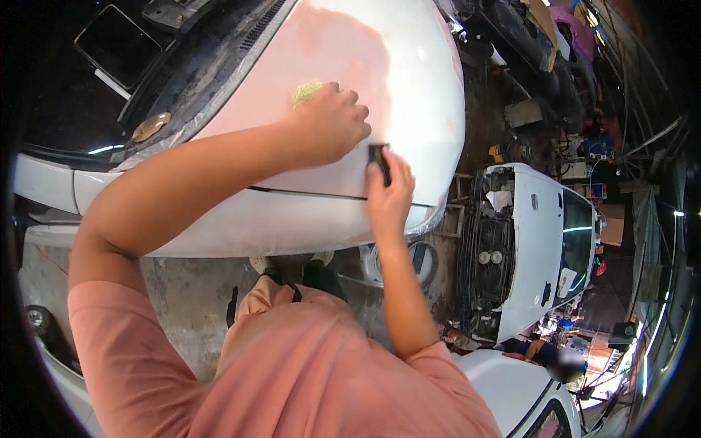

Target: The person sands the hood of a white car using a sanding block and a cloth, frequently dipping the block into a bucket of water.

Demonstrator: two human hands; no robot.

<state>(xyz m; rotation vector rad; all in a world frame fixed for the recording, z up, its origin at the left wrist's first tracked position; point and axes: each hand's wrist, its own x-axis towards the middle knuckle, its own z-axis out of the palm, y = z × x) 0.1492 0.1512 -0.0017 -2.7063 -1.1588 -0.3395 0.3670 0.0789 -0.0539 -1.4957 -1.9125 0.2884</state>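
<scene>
The white car hood (423, 102) has broad pink patches under my hands. My left hand (328, 124) is closed over a yellow-green pad (305, 93) on the pink area, its fingers curled and partly hiding the pad. Lower and to the right, my right hand (391, 182) grips a small black block (377, 153) resting on the hood near the seam along its side. A small tan object (151, 126) lies by the plastic-covered windshield edge at the upper left.
A partly dismantled white car (533, 248) stands at the right, with another white car (504, 379) at lower right. A person (540, 352) is beside them, near cluttered shelving. A metal stand (453, 214) is beyond the hood’s corner. The concrete floor (197, 292) shows below.
</scene>
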